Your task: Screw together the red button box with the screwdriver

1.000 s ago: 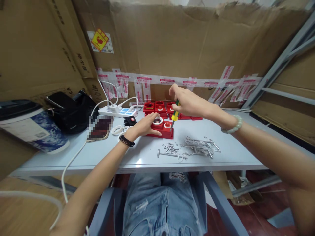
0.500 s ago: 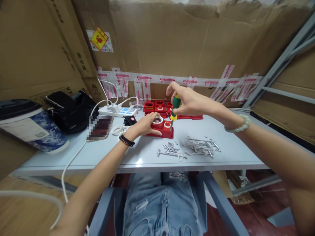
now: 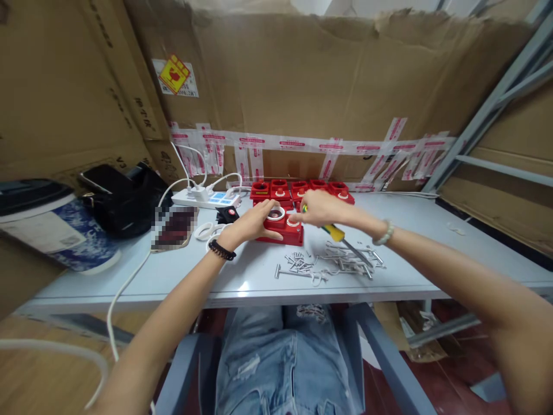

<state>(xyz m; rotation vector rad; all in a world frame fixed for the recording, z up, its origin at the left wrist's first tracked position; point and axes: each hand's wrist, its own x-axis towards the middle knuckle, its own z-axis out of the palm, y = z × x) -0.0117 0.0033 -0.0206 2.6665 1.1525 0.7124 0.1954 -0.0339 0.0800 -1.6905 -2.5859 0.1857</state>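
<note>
Left hand (image 3: 253,223), clasped over the near red box (image 3: 287,235), mid-bench (image 3: 242,271), white ring (image 3: 283,215) in place, fastening seemingly unfinished. Loose screws (image 3: 298,262) toward the front edge, apparently unused; further red boxes (image 3: 299,188) along the back edge, stage indeterminable. Right hand (image 3: 320,207), closed round a screwdriver (image 3: 334,233), blade pointing rightward off the box.

I've got open worktop (image 3: 410,236) right of the right hand (image 3: 323,207). Its screwdriver (image 3: 335,233) juts near-right over loose metal hardware (image 3: 299,263), obstructing that approach. Power strip (image 3: 211,200) and phone (image 3: 175,227) crowd left of left hand (image 3: 253,223). Beyond both hands: row of red units (image 3: 263,193), then cardboard (image 3: 280,75).
</note>
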